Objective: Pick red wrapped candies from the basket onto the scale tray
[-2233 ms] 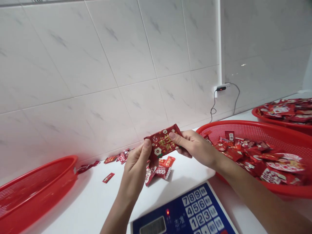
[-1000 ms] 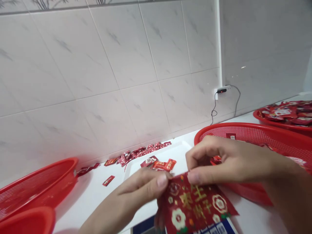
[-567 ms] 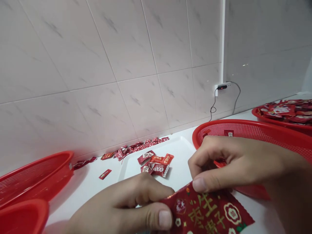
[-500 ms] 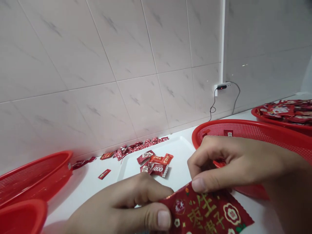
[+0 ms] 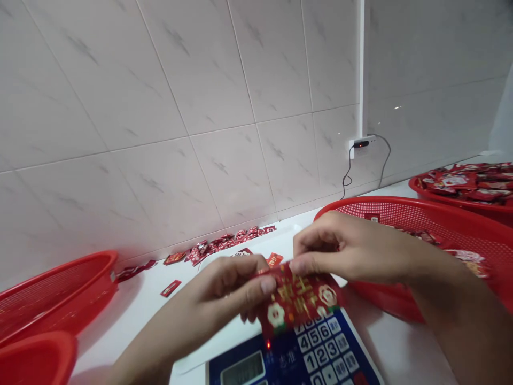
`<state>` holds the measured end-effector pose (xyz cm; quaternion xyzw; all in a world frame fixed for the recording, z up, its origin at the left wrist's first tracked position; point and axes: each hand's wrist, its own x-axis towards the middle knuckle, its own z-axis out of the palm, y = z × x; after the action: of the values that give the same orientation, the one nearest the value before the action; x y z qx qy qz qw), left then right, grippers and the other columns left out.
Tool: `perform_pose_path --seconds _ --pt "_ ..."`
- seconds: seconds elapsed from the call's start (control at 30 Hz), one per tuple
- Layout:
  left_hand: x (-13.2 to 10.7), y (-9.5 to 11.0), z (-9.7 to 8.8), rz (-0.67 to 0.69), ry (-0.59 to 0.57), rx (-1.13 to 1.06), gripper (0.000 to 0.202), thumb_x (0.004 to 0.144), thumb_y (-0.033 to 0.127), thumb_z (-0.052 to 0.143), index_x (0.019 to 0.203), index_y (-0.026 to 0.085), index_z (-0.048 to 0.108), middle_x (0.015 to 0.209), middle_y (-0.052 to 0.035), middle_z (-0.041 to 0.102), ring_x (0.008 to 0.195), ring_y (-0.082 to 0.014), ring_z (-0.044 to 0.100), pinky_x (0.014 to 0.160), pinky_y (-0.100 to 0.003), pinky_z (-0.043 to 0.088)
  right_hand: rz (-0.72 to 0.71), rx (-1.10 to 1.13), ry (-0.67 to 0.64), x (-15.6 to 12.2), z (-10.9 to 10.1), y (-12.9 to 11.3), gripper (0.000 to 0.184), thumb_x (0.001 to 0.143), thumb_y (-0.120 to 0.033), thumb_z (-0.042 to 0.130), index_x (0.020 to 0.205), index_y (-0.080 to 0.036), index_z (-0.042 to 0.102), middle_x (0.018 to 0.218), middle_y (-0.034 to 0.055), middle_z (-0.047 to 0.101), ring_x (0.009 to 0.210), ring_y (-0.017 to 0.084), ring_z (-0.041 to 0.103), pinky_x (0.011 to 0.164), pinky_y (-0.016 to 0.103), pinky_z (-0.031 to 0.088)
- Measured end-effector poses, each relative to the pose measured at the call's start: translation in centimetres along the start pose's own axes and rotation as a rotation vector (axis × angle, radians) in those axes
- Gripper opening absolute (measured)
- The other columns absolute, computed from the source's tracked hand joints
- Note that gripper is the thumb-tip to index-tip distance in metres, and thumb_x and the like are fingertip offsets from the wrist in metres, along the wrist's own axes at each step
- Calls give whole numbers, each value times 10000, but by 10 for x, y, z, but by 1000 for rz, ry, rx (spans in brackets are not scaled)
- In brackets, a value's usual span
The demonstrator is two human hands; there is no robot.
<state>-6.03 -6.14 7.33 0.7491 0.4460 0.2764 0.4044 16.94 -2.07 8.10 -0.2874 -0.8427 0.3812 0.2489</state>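
Observation:
A red printed packet with gold characters and white flowers is pinched along its upper edge by both hands. My left hand grips its left corner between thumb and fingers. My right hand pinches the same edge farther right. Below the packet is a digital scale with a blue keypad and a display. Behind my hands lies the scale's white tray, with a few small red and orange packets on it, partly hidden by my fingers.
A red perforated basket holding packets stands at right, another full one behind it. Two red baskets stand at left. Small packets line the tiled wall. A single packet lies on the white table. A cable hangs from a socket.
Both hands have moved up and away from me, slightly left, carrying the packet. The scale's keypad and display have come into view, and the small packets on the tray are now more covered.

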Motion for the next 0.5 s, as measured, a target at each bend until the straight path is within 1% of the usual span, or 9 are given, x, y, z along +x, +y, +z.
perform_pose_path --seconds 0.07,0.13,0.17,0.2,0.23,0.27,0.33,0.43,0.5 --pt "6 -6 -8 0 178 150 357 862 510 559 698 201 628 600 -5 550 553 -136 497 507 -226 391 28 -86 155 8 3 6 304 881 -461 563 838 -194 702 691 12 623 609 121 520 535 245 346" --pt "10 -13 -18 -33 380 355 393 846 512 545 604 203 556 548 1 520 516 -137 450 480 -239 327 118 -266 347 11 3 11 320 866 -477 569 943 -204 716 768 44 660 672 156 552 571 271 350" --pt "11 -17 -23 -54 469 446 405 829 506 549 559 205 515 520 2 506 500 -139 431 473 -247 298 170 -361 414 11 2 14 332 848 -491 586 965 -209 718 808 58 667 705 173 561 586 282 350" --pt "14 -22 -26 -69 533 505 409 809 495 555 527 209 482 494 2 496 486 -141 414 471 -254 276 215 -432 446 10 0 16 342 830 -508 601 971 -220 719 843 64 670 728 185 565 594 289 349" --pt "16 -27 -28 -77 576 532 404 794 486 556 511 212 466 477 2 491 475 -142 404 471 -259 262 242 -466 448 8 -3 17 349 818 -529 607 974 -237 720 869 63 670 735 190 567 592 291 348" --pt "20 -32 -29 -79 594 533 395 788 482 549 509 214 468 467 1 490 468 -144 401 473 -263 254 252 -469 431 4 -6 18 348 818 -544 601 980 -260 718 885 56 672 734 189 571 588 290 349" --pt "28 -42 -27 -74 584 497 392 790 493 526 517 214 489 463 2 490 462 -148 406 478 -266 258 241 -461 411 -3 -11 18 341 830 -565 575 981 -294 719 882 41 674 713 180 577 573 286 353" --pt "36 -53 -24 -76 567 446 432 799 541 502 523 209 502 477 1 499 465 -149 427 488 -267 288 216 -505 473 -14 -18 14 366 830 -577 573 975 -280 729 841 53 679 672 176 585 546 291 359" --pt "36 -55 -26 -80 593 420 426 806 551 489 562 204 533 496 3 504 477 -148 436 499 -266 307 239 -515 508 -22 -21 10 367 828 -565 581 973 -265 735 797 58 684 628 176 592 520 296 365"
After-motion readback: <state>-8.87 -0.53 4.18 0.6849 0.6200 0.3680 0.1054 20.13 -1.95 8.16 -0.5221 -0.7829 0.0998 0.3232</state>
